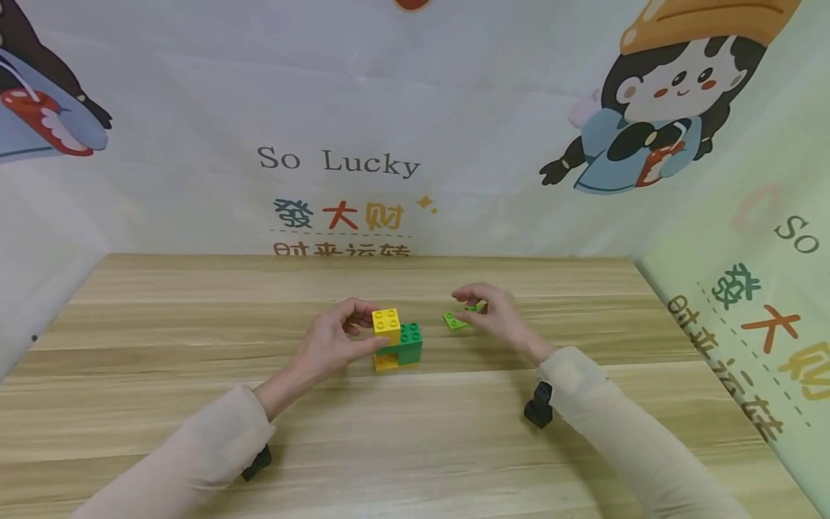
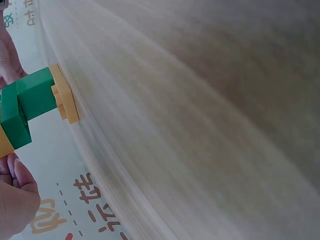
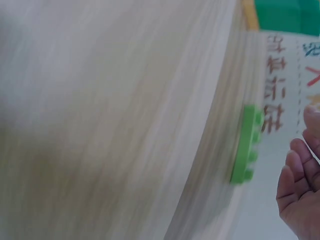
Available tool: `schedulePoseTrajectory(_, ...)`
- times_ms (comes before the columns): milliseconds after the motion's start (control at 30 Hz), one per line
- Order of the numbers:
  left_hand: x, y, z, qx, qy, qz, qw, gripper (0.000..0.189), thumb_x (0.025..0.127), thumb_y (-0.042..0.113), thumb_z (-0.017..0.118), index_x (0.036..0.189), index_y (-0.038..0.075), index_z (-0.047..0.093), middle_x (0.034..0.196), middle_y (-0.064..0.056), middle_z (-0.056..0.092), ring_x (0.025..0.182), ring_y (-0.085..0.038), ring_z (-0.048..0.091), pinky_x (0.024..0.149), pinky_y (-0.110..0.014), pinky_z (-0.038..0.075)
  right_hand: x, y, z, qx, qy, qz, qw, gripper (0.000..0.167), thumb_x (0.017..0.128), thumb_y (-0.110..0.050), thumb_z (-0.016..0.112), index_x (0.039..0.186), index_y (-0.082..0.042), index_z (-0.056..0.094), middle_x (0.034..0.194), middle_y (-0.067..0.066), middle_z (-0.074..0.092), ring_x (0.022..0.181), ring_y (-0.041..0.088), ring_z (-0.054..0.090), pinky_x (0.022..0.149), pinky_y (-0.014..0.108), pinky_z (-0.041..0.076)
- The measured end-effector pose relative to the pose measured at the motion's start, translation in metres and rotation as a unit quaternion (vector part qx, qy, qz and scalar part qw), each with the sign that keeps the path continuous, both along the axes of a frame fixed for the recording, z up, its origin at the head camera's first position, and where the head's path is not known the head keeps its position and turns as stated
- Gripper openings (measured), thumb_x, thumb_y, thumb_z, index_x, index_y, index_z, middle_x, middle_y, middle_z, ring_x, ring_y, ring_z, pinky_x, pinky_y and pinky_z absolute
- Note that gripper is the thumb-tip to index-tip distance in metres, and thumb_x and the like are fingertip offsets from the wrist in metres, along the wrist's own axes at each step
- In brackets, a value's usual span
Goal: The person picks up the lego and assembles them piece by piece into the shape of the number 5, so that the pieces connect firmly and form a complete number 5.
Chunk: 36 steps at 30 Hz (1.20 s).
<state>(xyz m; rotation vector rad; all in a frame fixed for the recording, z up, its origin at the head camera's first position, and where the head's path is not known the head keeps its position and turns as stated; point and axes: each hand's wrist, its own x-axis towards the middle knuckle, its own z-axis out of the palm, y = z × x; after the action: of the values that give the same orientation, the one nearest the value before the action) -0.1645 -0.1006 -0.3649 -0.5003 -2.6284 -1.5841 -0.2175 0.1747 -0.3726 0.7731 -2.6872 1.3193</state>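
While the left hand point(image 1: 337, 337) pinches the yellow cubic plastic block point(image 1: 386, 324), pickup seems the step: the loosely parted, empty right hand point(image 1: 496, 313) should next grip the flat lime-green plastic plate point(image 1: 454, 321).

Table point(image 1: 415, 447): was pale, wood-grained.
Backdrop point(image 1: 467, 108): stood behind the table, printed "So Lucky".
Side sheet point(image 1: 746, 249): rose right of the table.
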Motion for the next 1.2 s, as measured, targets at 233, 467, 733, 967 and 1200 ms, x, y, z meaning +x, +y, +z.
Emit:
schedulePoseTrajectory(233,-0.001,0.000,0.000,-0.013,-0.003,0.008,0.9999,0.040,0.075,0.017,0.079,0.108,0.003,0.061,0.101,-0.009,0.066,0.092,-0.021,0.060,0.076,-0.026,0.049,-0.009,0.013,-0.003,0.105,0.034,0.027,0.9935,0.031,0.077,0.003,0.072,0.107,0.008,0.064,0.109,0.021,0.064,0.104,0.037,0.056,0.092,0.051,0.043)
schedulePoseTrajectory(467,-0.002,0.000,0.000,-0.009,-0.018,0.005,0.9998,0.041,0.075,0.018,0.079,0.109,0.003,0.060,0.102,-0.009,0.065,0.093,-0.021,0.059,0.078,-0.028,0.048,-0.013,0.014,-0.006,0.202,0.055,0.039,0.9770,0.035,0.076,-0.002,0.074,0.110,0.003,0.064,0.113,0.019,0.064,0.105,0.034,0.053,0.094,0.047,0.041)
schedulePoseTrajectory(733,-0.001,-0.002,-0.001,-0.006,-0.016,0.005,0.9998,0.040,0.076,0.019,0.079,0.107,0.002,0.061,0.101,-0.010,0.065,0.092,-0.021,0.059,0.077,-0.029,0.048,-0.016,0.012,-0.008,0.221,0.046,0.041,0.9733,0.034,0.079,-0.001,0.071,0.112,0.002,0.064,0.113,0.017,0.065,0.104,0.032,0.054,0.092,0.046,0.042)
schedulePoseTrajectory(967,-0.001,-0.002,-0.001,-0.008,-0.020,0.007,0.9997,0.039,0.075,0.018,0.079,0.106,0.003,0.061,0.099,-0.009,0.065,0.091,-0.020,0.059,0.076,-0.028,0.048,-0.014,0.014,-0.010,0.216,0.059,0.043,0.9738,0.033,0.079,-0.004,0.071,0.111,0.004,0.063,0.108,0.018,0.064,0.101,0.032,0.056,0.090,0.046,0.045)
schedulePoseTrajectory(1200,-0.001,-0.002,0.000,-0.007,-0.018,0.006,0.9998,0.040,0.074,0.017,0.079,0.107,0.002,0.061,0.099,-0.009,0.066,0.091,-0.020,0.059,0.076,-0.027,0.048,-0.010,0.013,-0.010,0.154,0.053,0.031,0.9862,0.033,0.082,-0.005,0.070,0.113,0.005,0.062,0.107,0.019,0.062,0.097,0.030,0.059,0.085,0.044,0.049)
